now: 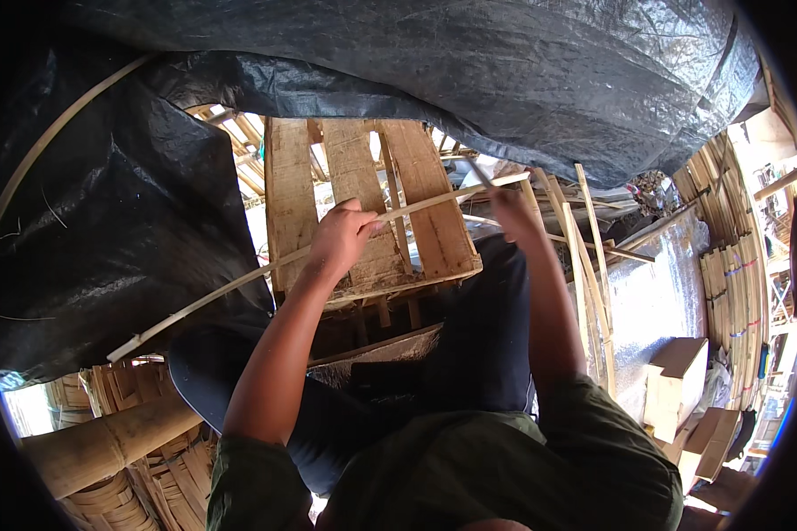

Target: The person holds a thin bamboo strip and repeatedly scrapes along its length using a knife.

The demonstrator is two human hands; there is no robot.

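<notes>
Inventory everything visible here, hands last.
Bench: 1, brown, centre
Held strip: 1, pale, across bench
Blade: 1, dark, by held strip
Sheeting: count unclear, black, top/left
Curved strip: 1, pale, upper left
Thick pole: 1, tan, lower left
Loose strips: several, pale, right
Strip bundles: several, tan, far right
Cartons: 2+, brown, lower right
Shirt: 1, green, bottom
Trousers: 1, dark, lower centre
Left hand: 1, bare, gripping held strip
Right hand: 1, bare, gripping blade

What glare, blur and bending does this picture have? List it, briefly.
Head view: glare whitens parts of the silvery sheet, and the black tarp shines in patches; head view: the right hand and its dark tool are smeared, seemingly by motion, while the left hand looks crisper; head view: the bundled strips bow near the dark fisheye rim.
</notes>
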